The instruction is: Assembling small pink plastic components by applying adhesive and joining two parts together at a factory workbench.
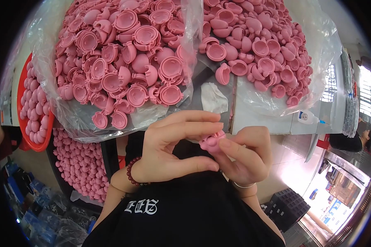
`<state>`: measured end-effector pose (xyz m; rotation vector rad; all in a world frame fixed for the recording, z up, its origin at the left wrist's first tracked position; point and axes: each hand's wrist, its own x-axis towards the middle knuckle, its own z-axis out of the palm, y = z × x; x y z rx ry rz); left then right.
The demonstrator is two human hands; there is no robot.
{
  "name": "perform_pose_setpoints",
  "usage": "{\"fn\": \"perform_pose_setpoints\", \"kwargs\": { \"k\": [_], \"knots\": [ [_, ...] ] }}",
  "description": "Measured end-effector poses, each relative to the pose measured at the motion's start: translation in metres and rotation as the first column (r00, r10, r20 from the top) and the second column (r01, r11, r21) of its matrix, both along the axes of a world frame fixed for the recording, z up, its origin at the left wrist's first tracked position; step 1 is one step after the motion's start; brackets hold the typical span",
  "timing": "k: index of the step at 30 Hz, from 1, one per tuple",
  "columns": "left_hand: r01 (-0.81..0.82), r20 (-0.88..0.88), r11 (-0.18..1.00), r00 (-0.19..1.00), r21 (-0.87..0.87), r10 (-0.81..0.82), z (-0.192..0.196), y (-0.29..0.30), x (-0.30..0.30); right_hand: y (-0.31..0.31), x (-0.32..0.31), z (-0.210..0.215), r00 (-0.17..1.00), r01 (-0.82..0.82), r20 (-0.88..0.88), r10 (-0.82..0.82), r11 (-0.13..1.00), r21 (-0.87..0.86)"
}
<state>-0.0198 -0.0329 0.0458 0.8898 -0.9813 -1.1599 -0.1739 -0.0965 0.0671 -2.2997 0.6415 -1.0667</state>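
My left hand (pixel 173 148) and my right hand (pixel 245 154) meet close to my chest, both pinching one small pink plastic shell piece (pixel 211 141) between the fingertips. A dark red bead bracelet (pixel 132 173) circles my left wrist. A thin band sits on my right wrist. Above the hands, on the table, lie two heaps of pink half-shells: one on clear plastic at the left (pixel 127 61), one at the right (pixel 255 45).
A white crumpled cloth (pixel 213 96) lies between the heaps. A red tray (pixel 27 131) of joined pink balls stands at far left, with more pink balls (pixel 80 164) in a bag below. A white bottle (pixel 309 118) rests on the table's right edge. Another person (pixel 352 142) sits at far right.
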Motion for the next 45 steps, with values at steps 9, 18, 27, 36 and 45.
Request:
{"fn": "perform_pose_setpoints", "kwargs": {
  "k": [9,18,27,36,45],
  "knots": [
    [-0.076,-0.014,0.997,0.997,0.028,0.076,0.0,0.002,-0.001,-0.006,0.012,-0.007,0.977,-0.148,0.201,0.071,0.904,0.402],
    [-0.124,0.121,0.978,0.982,-0.165,0.145,-0.009,-0.001,0.003,-0.007,0.016,-0.014,0.958,-0.248,0.226,0.177,0.906,0.344],
    [0.129,-0.487,0.985,0.872,0.116,-0.057,-0.003,0.0,-0.002,-0.014,0.009,-0.008,0.973,-0.219,0.114,0.201,0.958,0.184],
    [0.452,-0.73,0.883,0.645,0.125,-0.227,-0.001,-0.001,-0.013,-0.017,0.015,-0.001,0.944,-0.313,0.132,0.303,0.948,0.061],
    [0.548,-0.605,0.834,0.644,-0.061,-0.467,-0.015,0.0,-0.004,-0.016,0.016,-0.002,0.941,-0.325,0.185,0.282,0.904,0.279]
  ]
}}
